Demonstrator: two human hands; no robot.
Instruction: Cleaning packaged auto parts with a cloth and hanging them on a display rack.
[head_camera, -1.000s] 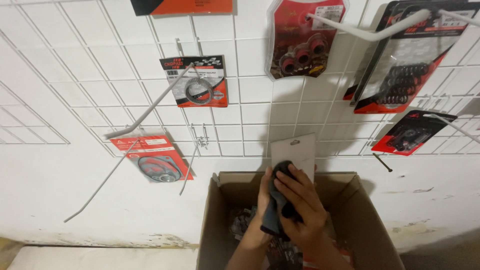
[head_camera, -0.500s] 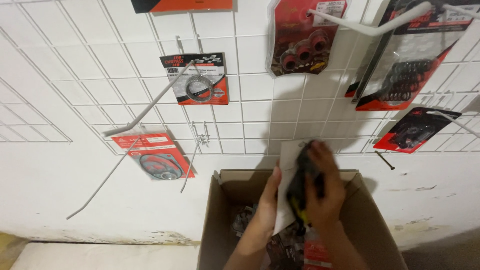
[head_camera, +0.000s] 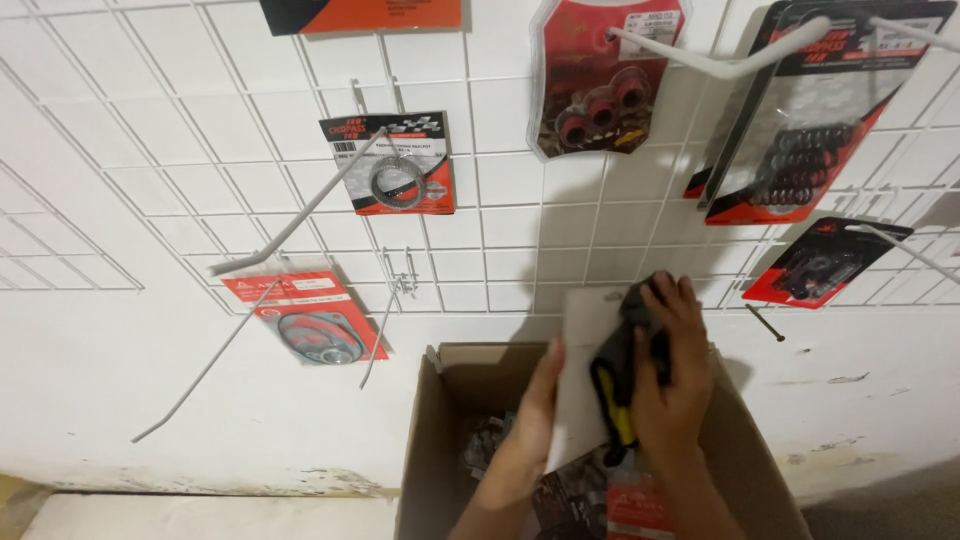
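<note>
Above an open, brown corrugated cardboard box (head_camera: 740, 450), both hands hold up a flat blister pack (head_camera: 585, 375) whose pale, matte backing card faces the camera. The left hand (head_camera: 540, 400) presses flat against the card's left edge, fingers straight. The right hand (head_camera: 675, 385) clasps the pack's right side, fingers curled over a black moulded part with a yellow stripe. More red-and-black packets lie inside the box. Behind, a white wire grid panel (head_camera: 500, 220) carries long white hooks and hanging carded packs, among them a ring gasket pack (head_camera: 395, 165) and a red roller pack (head_camera: 605, 75).
</note>
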